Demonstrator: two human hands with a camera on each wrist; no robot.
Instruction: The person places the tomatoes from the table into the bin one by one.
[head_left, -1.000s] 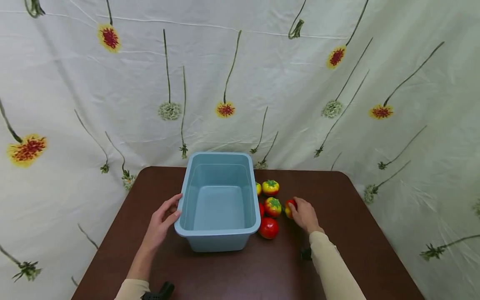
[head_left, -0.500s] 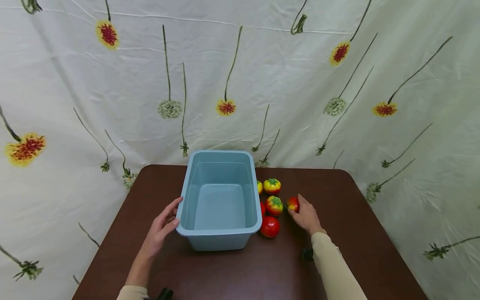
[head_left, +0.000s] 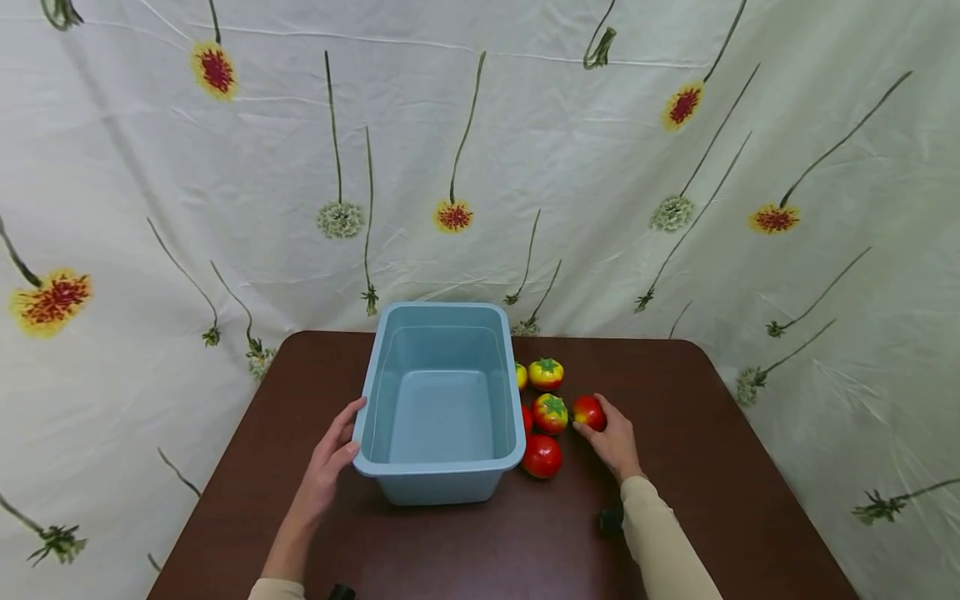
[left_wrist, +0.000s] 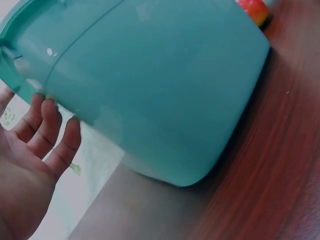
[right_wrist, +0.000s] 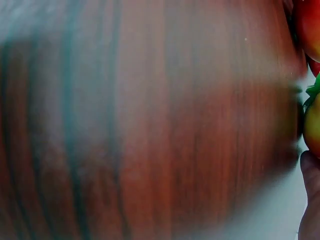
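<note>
Red and glossy, the small tomato (head_left: 588,412) is now sitting cupped in the right hand (head_left: 615,440), whose fingers are curling round its right side; a second ago those fingers were only reaching it, so the hand is closing its hold while the fruit is not visibly leaving the table (head_left: 712,467). It is lying at the right edge of the cluster, right of the blue tub (head_left: 442,400). The left hand (head_left: 327,467) is keeping its place, fingers relaxed and straight, resting against the tub's near left rim, steadying it rather than clasping it.

Smooth moulded plastic is giving the tub rounded corners and a rolled lip; its inside is bare. The other fruits look like shiny toy pieces: a plain red tomato (head_left: 542,456) nearest, a red-and-yellow tomato (head_left: 550,412) with a green calyx, and a yellow tomato (head_left: 545,374) farther back. Dark brown wood grain is showing on the tabletop; behind it a creased floral cloth (head_left: 480,167) is hanging.
</note>
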